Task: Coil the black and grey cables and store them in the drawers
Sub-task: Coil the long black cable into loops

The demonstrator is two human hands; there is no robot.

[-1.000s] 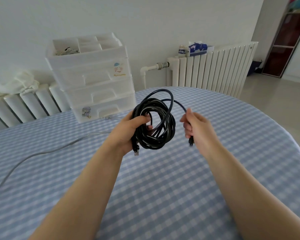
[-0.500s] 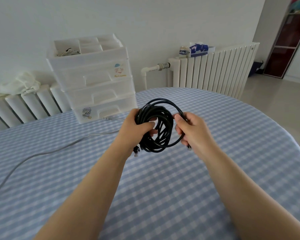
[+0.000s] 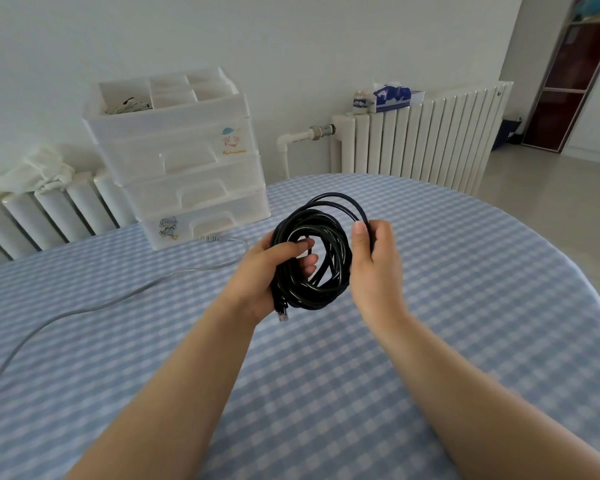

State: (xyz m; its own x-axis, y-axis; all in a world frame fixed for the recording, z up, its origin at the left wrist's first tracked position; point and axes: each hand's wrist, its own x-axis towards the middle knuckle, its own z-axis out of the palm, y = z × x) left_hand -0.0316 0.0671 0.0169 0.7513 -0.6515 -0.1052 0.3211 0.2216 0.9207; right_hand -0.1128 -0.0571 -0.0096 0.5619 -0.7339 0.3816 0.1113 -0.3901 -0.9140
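A coiled black cable (image 3: 321, 271) hangs above the table between both hands. My left hand (image 3: 267, 271) grips the coil's left side, fingers through the loop, and a clear plug (image 3: 282, 315) dangles below it. My right hand (image 3: 373, 261) holds the coil's right side, with the loose outer loop under its thumb. The grey cable (image 3: 94, 306) lies uncoiled on the tablecloth, running from the drawers to the left edge. The white plastic drawer unit (image 3: 184, 161) stands at the back left of the table with all drawers closed.
The round table (image 3: 465, 306) has a blue checked cloth. White radiators (image 3: 420, 140) stand behind it, one with a tissue box (image 3: 394, 97) on top, one with a white cloth (image 3: 32, 171). The unit's open top tray (image 3: 163, 93) holds small items.
My right hand has moved in from the side and closed onto the coil's right side, bringing the last loose loop against the bundle. The coil has sunk a little toward the table.
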